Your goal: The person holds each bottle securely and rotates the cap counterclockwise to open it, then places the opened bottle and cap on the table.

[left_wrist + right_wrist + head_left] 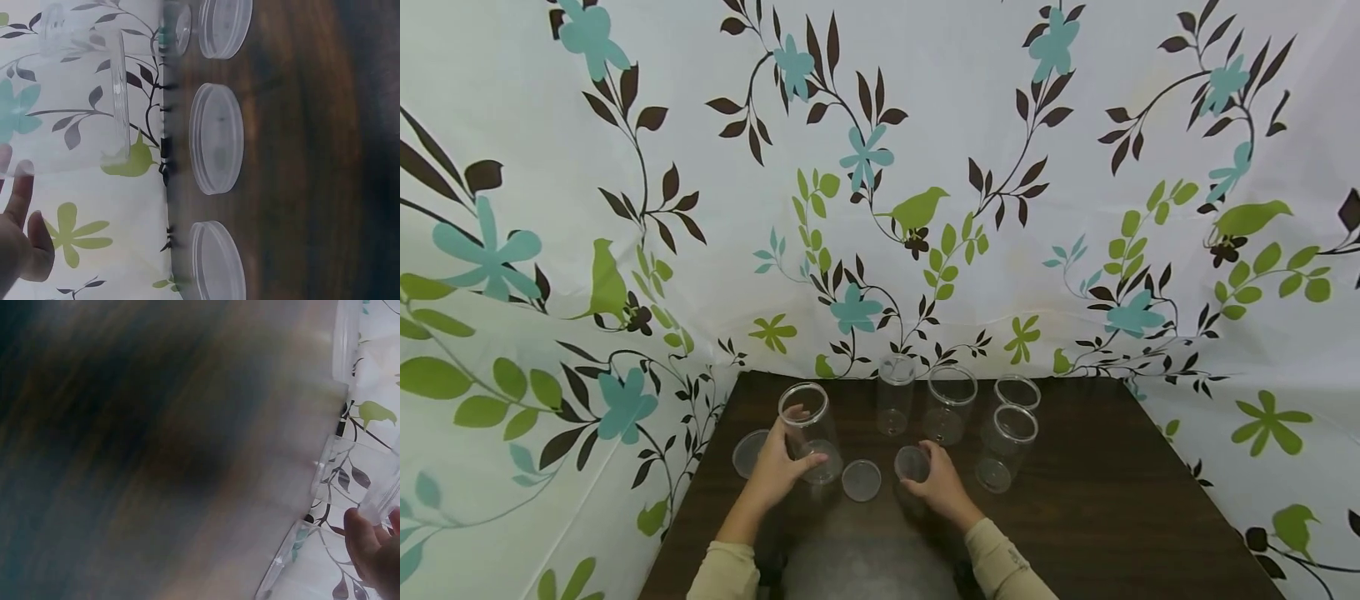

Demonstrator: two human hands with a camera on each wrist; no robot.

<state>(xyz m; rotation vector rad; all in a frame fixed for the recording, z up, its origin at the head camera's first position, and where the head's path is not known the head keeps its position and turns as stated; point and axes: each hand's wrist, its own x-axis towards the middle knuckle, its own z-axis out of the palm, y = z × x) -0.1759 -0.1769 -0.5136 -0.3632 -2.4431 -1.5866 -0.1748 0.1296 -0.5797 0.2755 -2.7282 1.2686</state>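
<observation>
My left hand [778,462] grips a clear, round jar [808,427] by its side. In the left wrist view, the same jar [75,119] is off the table, with fingertips against its wall. A translucent round lid [912,463] is pinched between the thumb and fingers of my right hand [946,487]; the right wrist view catches only part of that hand [375,556] at its edge. Between the hands another lid [861,481] lies flat, and one more lid [747,455] is partly behind my left hand.
Towards the back of the dark wooden table [1105,492] stand a narrow clear jar [895,396] and a wider jar [949,404]. Right of them are a front jar [1003,450] and one partly behind it. A patterned curtain [970,275] hangs behind the table and along its sides.
</observation>
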